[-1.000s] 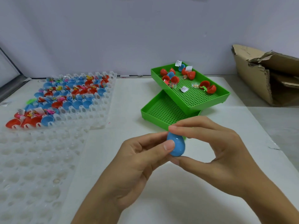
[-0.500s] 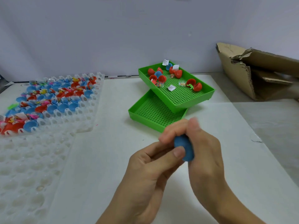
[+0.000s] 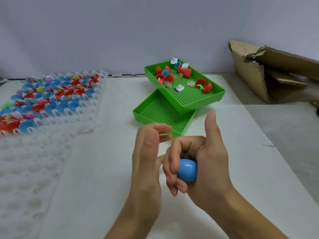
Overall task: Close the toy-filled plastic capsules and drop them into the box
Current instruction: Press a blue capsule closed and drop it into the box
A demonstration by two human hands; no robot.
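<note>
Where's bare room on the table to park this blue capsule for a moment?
Bare white table runs between the clear cell tray and the green trays, and right of the right hand toward the cardboard box. The lower green tray shows open floor. Crowded: the upper green tray's far end and the cell tray's filled rows.

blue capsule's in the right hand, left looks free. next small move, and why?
Probably carry the blue capsule right toward the cardboard box and drop it. It looks closed, the right hand has its fingers curled round it, and the left hand is open beside it, not holding it. The box lies open at far right.
</note>
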